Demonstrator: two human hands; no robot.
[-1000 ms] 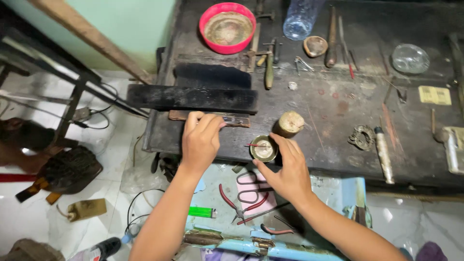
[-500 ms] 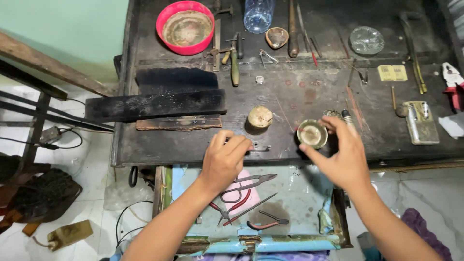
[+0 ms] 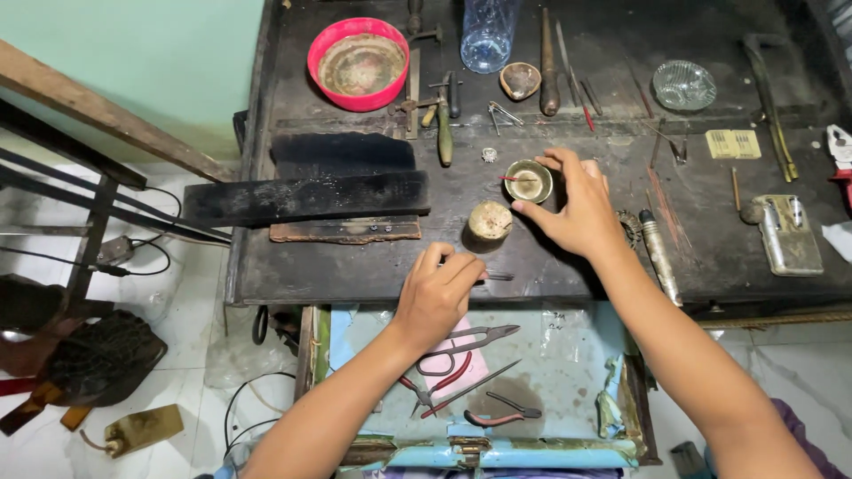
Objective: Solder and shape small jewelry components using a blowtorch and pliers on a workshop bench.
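The right hand (image 3: pixel 581 208) has its grip around a small brass cup (image 3: pixel 528 180) on the dark surface (image 3: pixel 568 266), just above a wooden stub (image 3: pixel 489 220), while the left hand (image 3: pixel 437 293) pinches tweezers (image 3: pixel 493 276) near the front edge.

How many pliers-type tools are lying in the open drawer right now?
3: grey-handled pliers nearest the left hand, red-handled pliers beside them, and small red-handled pliers toward the drawer's front. The forearm may hide others.

one head-worn view; looks steeply down, near the dark workbench (image 3: pixel 355 275)
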